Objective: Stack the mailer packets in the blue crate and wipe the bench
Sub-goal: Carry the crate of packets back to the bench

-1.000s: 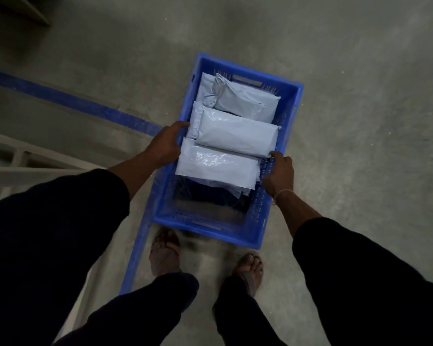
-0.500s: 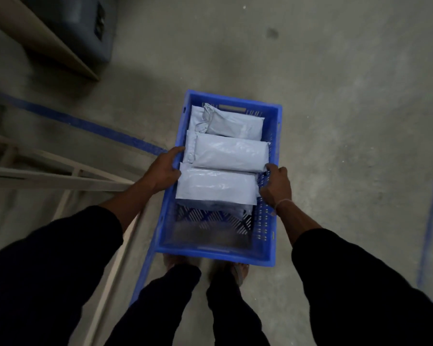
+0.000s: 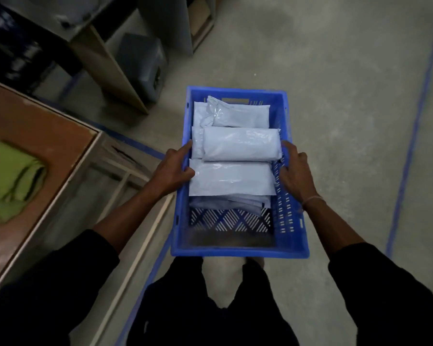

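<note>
Blue plastic crate (image 3: 239, 247) hangs above the concrete floor (image 3: 348, 96), carried between both hands. Her left hand (image 3: 171, 168) curls over its left rim, the right hand (image 3: 294, 171) grips the right rim. Pale mailer packets (image 3: 240, 144) lie stacked inside, between the hands. A green cloth (image 3: 9, 176) rests on the desk (image 3: 43, 136) at left.

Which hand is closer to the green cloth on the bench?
Left. The left hand grips the blue crate's left rim, on the side facing the green cloth. The right hand holds the opposite rim, across the crate from the cloth.
</note>
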